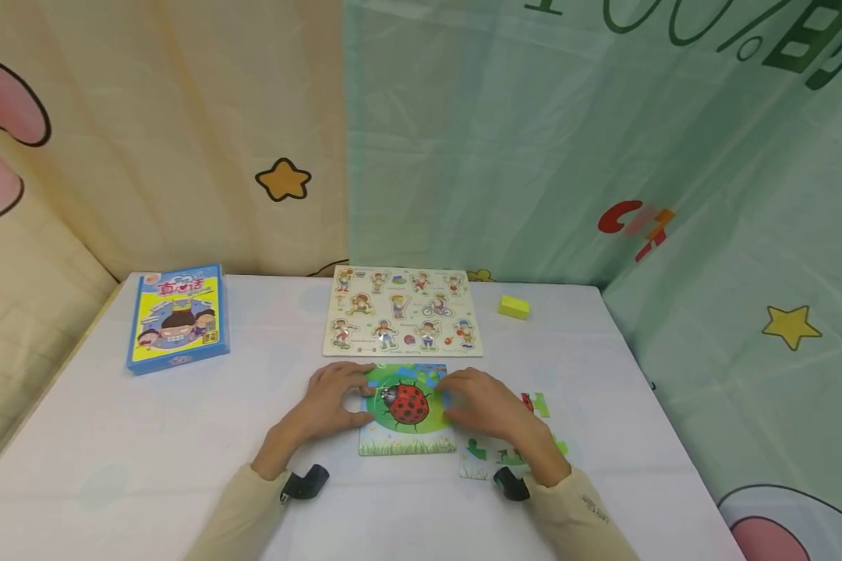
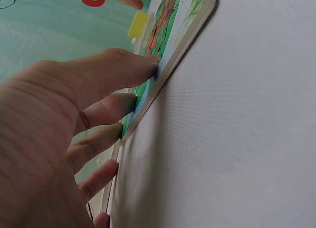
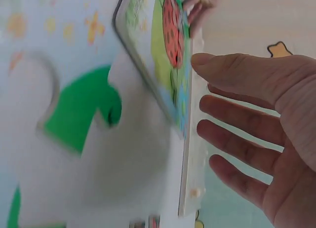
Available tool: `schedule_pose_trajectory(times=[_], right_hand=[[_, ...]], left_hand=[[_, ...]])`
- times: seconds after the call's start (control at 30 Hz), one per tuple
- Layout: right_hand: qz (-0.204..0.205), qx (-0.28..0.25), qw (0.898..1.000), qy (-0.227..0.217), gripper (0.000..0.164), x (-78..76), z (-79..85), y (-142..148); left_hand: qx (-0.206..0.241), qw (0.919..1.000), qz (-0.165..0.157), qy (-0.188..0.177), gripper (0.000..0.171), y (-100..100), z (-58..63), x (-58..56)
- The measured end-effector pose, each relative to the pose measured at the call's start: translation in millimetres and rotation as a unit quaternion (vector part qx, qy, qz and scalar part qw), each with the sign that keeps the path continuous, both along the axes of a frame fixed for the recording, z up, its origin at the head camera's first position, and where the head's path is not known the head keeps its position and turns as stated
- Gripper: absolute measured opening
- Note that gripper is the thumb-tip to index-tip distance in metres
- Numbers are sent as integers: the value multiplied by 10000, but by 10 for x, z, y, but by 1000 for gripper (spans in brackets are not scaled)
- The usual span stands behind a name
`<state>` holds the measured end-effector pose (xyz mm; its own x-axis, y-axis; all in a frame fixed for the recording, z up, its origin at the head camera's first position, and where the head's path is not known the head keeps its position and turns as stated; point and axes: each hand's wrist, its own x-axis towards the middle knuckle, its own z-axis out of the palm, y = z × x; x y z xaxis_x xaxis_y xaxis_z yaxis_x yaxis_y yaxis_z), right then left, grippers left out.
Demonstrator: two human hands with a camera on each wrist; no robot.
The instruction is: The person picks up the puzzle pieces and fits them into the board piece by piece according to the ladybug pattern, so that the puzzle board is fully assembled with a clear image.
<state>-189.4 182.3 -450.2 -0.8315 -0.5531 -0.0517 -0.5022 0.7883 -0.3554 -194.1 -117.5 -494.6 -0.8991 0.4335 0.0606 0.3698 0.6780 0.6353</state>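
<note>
A square ladybug jigsaw board (image 1: 407, 405) lies flat on the table between the two hands. At its left edge, my left hand (image 1: 332, 397) has its fingers spread and fairly straight. The thumb and fingertips of that hand rest on the board's border in the left wrist view. My right hand (image 1: 484, 401) is at the opposite edge, with extended fingers around the board's upper right side. Loose jigsaw pieces (image 1: 475, 449) with green and white print lie just right of the board, partly hidden under the right hand and forearm. One green-and-white piece (image 3: 81, 109) shows large and blurred in the right wrist view.
Behind the ladybug board lies a cream peg puzzle board (image 1: 403, 312) printed with small figures. A yellow block (image 1: 514, 307) sits to its right. At the far left of the white table (image 1: 147, 452) is a blue-and-yellow box (image 1: 178, 319). Curtains hang along the back and right.
</note>
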Motion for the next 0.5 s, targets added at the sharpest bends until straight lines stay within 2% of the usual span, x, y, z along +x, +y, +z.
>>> schedule_pose_trajectory(times=[0.5], right_hand=[[-817, 73, 9966, -1, 46, 135, -84, 637]], left_hand=[[45, 10000, 1, -65, 23, 4, -3, -2]])
